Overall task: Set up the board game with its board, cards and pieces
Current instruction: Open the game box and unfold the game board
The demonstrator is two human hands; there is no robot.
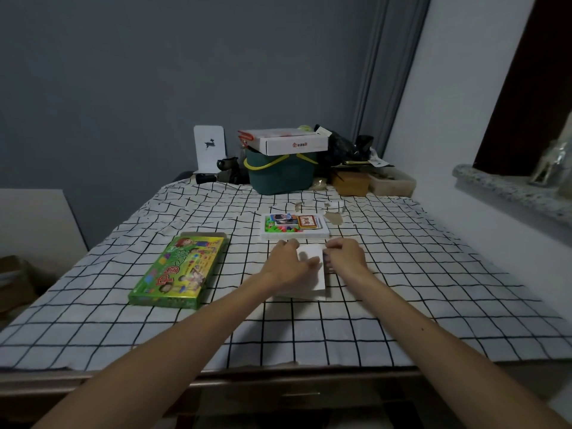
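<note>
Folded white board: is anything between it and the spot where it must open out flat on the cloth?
The left hand and right hand are on the board. The tray of cards and pieces sits just past its far edge and could block unfolding that way; the green box lies apart to the left.

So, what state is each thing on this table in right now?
folded board: folded shut, lying flat, white side up
left hand: rests on top of the folded board
right hand: pinches the folded board's right edge
tray: full, cards and pieces not yet unpacked
game box: lying flat, far flap seems open
basket: handle down, carton resting on top
</note>
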